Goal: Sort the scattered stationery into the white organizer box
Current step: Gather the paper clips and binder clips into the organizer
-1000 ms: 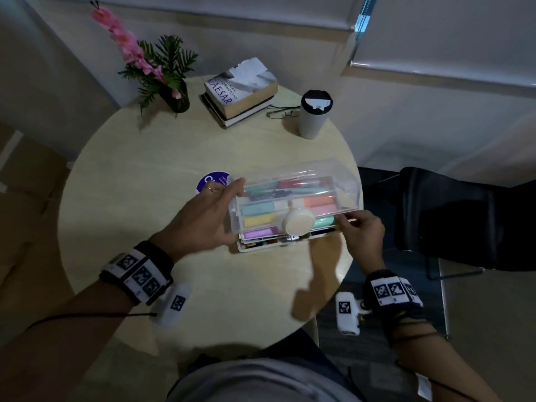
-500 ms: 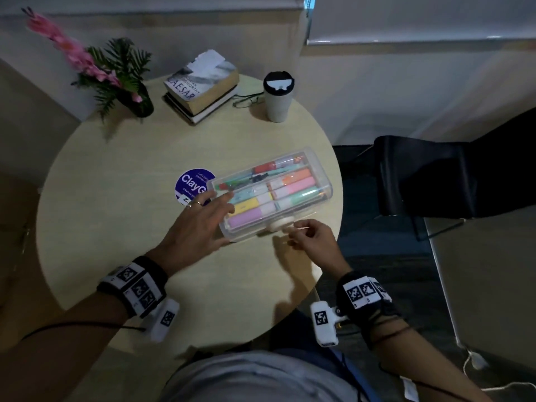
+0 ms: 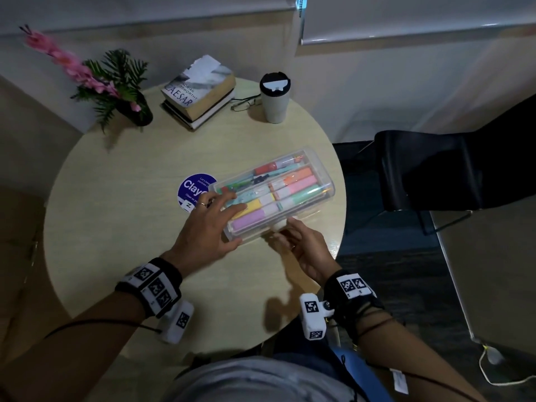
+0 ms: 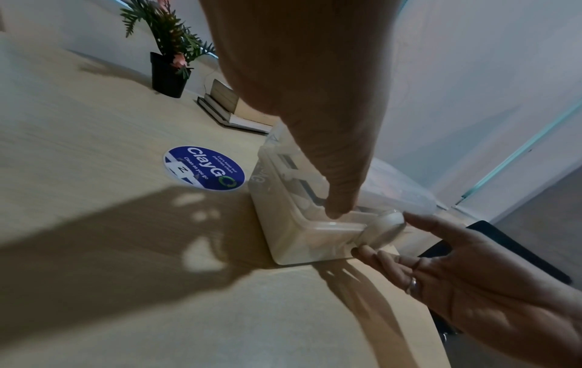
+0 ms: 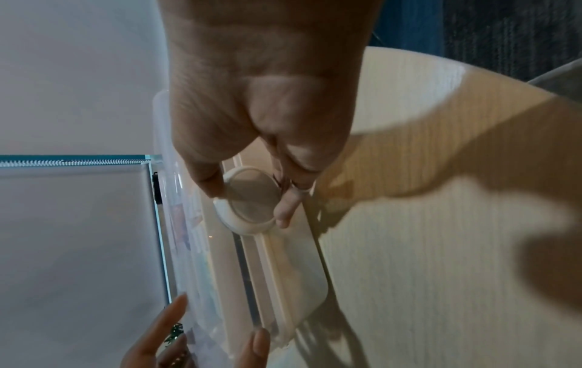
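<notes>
Resting flat on the organizer box [image 3: 316,175], fingers straight: left hand [image 3: 207,227]; right hand [image 3: 304,245], grip pinched on its round latch [image 5: 249,201].

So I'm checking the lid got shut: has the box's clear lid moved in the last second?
Yes. The lid has swung down flat over the markers, beside the blue sticker.

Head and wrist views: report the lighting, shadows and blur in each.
Head view: dim overall, wide-angle bend at the edges, right hand slightly smeared, organizer box readable. Left wrist view: strong dark hand shadow across the table, sticker sharp, left hand close and soft. Right wrist view: the round latch is fairly clear, table shadows soft.
</notes>
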Action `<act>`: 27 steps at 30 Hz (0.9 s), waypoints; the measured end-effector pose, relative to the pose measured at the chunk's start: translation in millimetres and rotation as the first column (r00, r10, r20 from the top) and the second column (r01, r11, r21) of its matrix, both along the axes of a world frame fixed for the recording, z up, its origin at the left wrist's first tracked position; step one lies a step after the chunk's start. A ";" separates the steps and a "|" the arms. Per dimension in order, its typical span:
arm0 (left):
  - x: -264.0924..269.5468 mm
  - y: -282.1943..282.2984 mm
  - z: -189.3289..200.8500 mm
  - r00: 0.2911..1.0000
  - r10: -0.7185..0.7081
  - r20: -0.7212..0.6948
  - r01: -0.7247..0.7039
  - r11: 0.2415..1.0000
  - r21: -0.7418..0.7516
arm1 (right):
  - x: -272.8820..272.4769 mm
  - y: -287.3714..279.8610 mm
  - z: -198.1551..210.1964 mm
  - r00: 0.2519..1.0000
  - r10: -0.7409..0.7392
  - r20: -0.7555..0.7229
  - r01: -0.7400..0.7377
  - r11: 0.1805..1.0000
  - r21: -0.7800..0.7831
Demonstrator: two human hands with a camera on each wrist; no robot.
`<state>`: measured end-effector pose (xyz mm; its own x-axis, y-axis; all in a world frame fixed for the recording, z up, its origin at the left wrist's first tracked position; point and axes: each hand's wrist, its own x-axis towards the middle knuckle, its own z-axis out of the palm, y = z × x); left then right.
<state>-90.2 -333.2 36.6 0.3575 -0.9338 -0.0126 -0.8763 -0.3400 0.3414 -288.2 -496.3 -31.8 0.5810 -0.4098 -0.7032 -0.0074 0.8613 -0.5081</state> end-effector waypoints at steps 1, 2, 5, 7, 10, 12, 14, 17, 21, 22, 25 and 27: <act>0.0 0.1 -0.5 1.000 0.001 -0.002 -0.001 1.000 0.000 | 0.2 0.4 0.4 1.000 -0.012 -0.011 0.012 0.999 -0.038; -0.2 0.1 -0.6 1.000 0.000 -0.001 0.000 1.000 0.000 | -0.2 1.2 -0.5 0.999 -0.018 -0.032 0.015 0.997 -0.081; -1.6 0.4 -0.8 1.000 0.003 0.004 -0.003 1.000 -0.006 | 0.0 5.6 -3.5 0.996 -0.033 -0.086 0.012 0.973 -0.230; -3.2 0.8 -1.4 1.000 0.012 0.008 -0.012 1.000 0.000 | 4.5 7.9 -2.2 0.984 -0.060 -0.167 -0.003 0.934 -0.356; -6.1 1.4 -3.2 0.999 0.023 0.029 -0.022 1.000 -0.005 | 13.7 11.9 -4.4 0.964 -0.078 -0.253 -0.077 0.832 -0.550; -6.8 1.7 -5.3 0.999 0.017 0.049 -0.016 1.000 -0.009 | 16.0 16.9 -11.8 0.958 -0.093 -0.272 -0.107 0.762 -0.638; -7.3 2.1 -6.7 0.998 0.014 0.069 -0.014 1.000 0.010 | 14.2 20.6 -15.8 0.940 -0.105 -0.326 -0.168 0.687 -0.707; -6.9 1.7 -8.1 0.998 0.006 0.069 -0.006 1.000 0.005 | 8.6 15.0 -19.1 0.939 -0.079 -0.336 -0.208 0.646 -0.734; -2.5 2.4 -9.3 1.000 0.001 0.005 -0.001 0.999 -0.048 | -1.3 -10.0 -19.0 0.929 -0.063 -0.365 -0.247 0.630 -0.736; -1.7 2.5 -9.8 1.000 0.015 -0.025 -0.017 0.998 -0.056 | -4.1 -18.9 -18.6 0.913 -0.102 -0.396 -0.250 0.626 -0.738; -4.8 1.7 -15.0 0.967 0.236 -0.095 -0.238 0.971 -0.020 | -9.2 -58.7 -17.4 0.865 -0.284 -0.414 -0.123 0.680 -0.723; -7.2 0.5 -21.4 0.845 0.458 -0.274 -0.471 0.882 0.022 | -6.7 -89.4 -7.9 0.850 -0.342 -0.400 -0.031 0.726 -0.687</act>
<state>-97.4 -332.7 15.2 0.7388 -0.6611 -0.1305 -0.4946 -0.6635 0.5613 -294.9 -585.7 -39.7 0.1371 -0.9158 -0.3775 -0.2996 0.3249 -0.8971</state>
